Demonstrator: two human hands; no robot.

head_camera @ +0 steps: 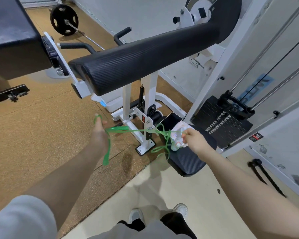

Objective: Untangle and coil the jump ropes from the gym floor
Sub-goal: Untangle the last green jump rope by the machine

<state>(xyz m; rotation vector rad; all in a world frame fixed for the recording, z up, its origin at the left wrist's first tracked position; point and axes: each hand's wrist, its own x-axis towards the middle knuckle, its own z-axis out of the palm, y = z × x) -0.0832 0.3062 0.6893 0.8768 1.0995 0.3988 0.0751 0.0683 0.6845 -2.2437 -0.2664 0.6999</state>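
Observation:
A thin green jump rope [136, 130] stretches in the air between my two hands. My left hand [99, 133] holds one end, with a loop of rope over a raised finger and a green handle [106, 155] dangling below the palm. My right hand [194, 139] pinches the rope near a tangle of loops [163, 144] that hangs over a white printed object [177, 138]. That object lies on the black footplate [190, 163] of the machine.
A long black padded bar [145, 62] of a white gym machine crosses just above and beyond my hands. A weight stack [221, 125] stands at the right, a barbell with plate [64, 19] at the back left, a black bench [10, 38] at the left. My feet stand on pale flooring.

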